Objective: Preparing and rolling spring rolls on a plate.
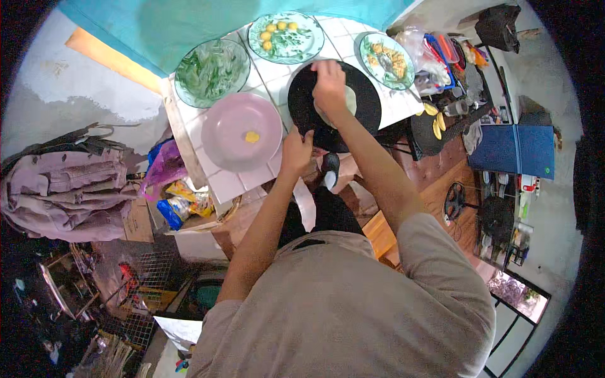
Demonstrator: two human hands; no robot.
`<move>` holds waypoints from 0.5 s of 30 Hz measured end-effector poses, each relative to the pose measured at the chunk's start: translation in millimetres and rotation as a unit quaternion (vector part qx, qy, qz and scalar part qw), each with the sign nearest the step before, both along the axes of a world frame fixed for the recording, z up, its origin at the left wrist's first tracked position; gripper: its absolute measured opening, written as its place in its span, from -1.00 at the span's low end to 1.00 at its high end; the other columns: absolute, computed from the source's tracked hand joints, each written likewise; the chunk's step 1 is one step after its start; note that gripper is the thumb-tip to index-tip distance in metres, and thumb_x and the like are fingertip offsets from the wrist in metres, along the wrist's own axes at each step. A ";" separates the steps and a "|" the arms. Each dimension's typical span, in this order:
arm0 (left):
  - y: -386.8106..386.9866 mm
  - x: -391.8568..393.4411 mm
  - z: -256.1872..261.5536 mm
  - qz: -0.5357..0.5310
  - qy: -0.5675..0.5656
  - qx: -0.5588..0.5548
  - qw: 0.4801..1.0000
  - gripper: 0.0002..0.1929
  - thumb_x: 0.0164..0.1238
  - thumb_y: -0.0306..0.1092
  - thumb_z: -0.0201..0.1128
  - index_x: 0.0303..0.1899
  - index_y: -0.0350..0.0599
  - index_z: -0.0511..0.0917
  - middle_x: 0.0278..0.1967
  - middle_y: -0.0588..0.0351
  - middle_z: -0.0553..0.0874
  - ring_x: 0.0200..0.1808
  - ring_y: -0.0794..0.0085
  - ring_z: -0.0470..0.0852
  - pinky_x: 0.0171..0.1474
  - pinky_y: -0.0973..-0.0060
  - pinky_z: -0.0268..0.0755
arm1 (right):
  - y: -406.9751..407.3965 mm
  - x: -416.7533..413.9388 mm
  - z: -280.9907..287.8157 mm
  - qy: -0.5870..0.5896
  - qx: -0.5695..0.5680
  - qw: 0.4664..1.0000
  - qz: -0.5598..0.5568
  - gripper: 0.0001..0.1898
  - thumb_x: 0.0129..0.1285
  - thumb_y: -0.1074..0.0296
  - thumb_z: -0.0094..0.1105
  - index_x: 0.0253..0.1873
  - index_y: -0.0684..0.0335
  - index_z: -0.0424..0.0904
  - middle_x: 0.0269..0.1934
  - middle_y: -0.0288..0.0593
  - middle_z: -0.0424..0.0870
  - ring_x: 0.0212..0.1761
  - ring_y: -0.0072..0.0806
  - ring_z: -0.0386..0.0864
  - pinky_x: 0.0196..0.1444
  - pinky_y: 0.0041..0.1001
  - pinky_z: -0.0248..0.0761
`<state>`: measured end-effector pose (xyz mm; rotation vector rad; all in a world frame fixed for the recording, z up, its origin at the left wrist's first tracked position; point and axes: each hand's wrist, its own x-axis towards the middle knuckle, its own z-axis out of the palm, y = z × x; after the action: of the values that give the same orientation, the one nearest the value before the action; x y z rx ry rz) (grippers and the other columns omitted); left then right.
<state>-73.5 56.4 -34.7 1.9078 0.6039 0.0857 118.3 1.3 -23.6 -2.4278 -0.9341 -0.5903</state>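
Note:
A flat black round board or pan [368, 101] lies on the white-tiled table, and a pale dough disc [350, 100] is on it. My right hand [329, 87] is over the dough disc, covering part of it. Its fingers point toward the far rim, and what lies under them is hidden. My left hand [297, 152] holds the near left edge of the black round board between thumb and fingers. Left of it stands a pink bowl [227, 125] with one small yellow lump [252, 137] inside.
Beyond the bowl sits a green-patterned glass plate [212, 71]. Another plate [302, 49] carries several yellow balls [266, 36]. At right is a plate of browned food pieces [390, 59], near a blue basket [439, 61]. Yellow oblong pieces [438, 125] rest on a dark surface.

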 end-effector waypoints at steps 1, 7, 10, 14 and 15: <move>-0.2 0.4 -1.9 0.003 0.001 0.001 1.000 -0.56 0.59 -0.06 0.31 0.05 -0.37 0.55 -0.05 -0.46 0.75 0.00 -0.37 0.73 0.08 -0.12 0.54 | -3.2 -2.8 4.0 0.022 0.035 0.999 -0.007 -0.65 0.21 0.64 0.13 0.06 0.09 0.57 -0.02 -0.09 0.56 0.08 -0.06 0.55 0.09 -0.14 0.38; 0.4 4.6 15.2 0.009 0.071 -0.066 0.995 -0.56 0.60 -0.04 0.31 -0.02 -0.38 0.56 -0.18 -0.44 0.75 -0.09 -0.37 0.74 -0.01 -0.13 0.53 | -2.9 -16.9 -0.2 0.023 -0.028 0.999 0.039 -0.68 0.21 0.62 0.14 0.04 0.12 0.56 -0.02 -0.09 0.56 0.09 -0.07 0.54 0.09 -0.13 0.38; -2.9 4.5 4.3 0.007 -0.001 -0.023 1.000 -0.56 0.60 -0.04 0.31 -0.06 -0.38 0.56 -0.20 -0.42 0.73 -0.11 -0.39 0.72 -0.02 -0.12 0.52 | -4.3 -15.5 -3.0 0.012 -0.054 0.998 0.009 -0.69 0.22 0.60 0.14 0.04 0.12 0.55 0.00 -0.08 0.56 0.09 -0.06 0.54 0.08 -0.13 0.38; -7.4 2.8 7.2 0.025 0.020 -0.024 0.999 -0.57 0.59 -0.06 0.32 -0.04 -0.38 0.57 -0.21 -0.40 0.74 -0.10 -0.39 0.72 -0.03 -0.11 0.52 | -10.9 -7.7 1.2 0.018 -0.022 0.998 0.062 -0.68 0.21 0.62 0.14 0.04 0.12 0.55 0.03 -0.08 0.56 0.09 -0.05 0.55 0.08 -0.12 0.38; -10.1 0.4 3.6 0.036 0.020 -0.025 0.999 -0.57 0.58 -0.06 0.33 -0.04 -0.38 0.57 -0.22 -0.40 0.74 -0.10 -0.39 0.72 -0.04 -0.10 0.53 | -14.5 -10.0 3.1 0.027 -0.008 0.998 0.050 -0.67 0.21 0.62 0.14 0.04 0.11 0.55 0.03 -0.09 0.56 0.10 -0.06 0.55 0.09 -0.13 0.38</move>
<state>-73.1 46.2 -31.1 1.8428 0.6959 0.0768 108.3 -13.2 -20.5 -2.3824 -1.0336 -0.4804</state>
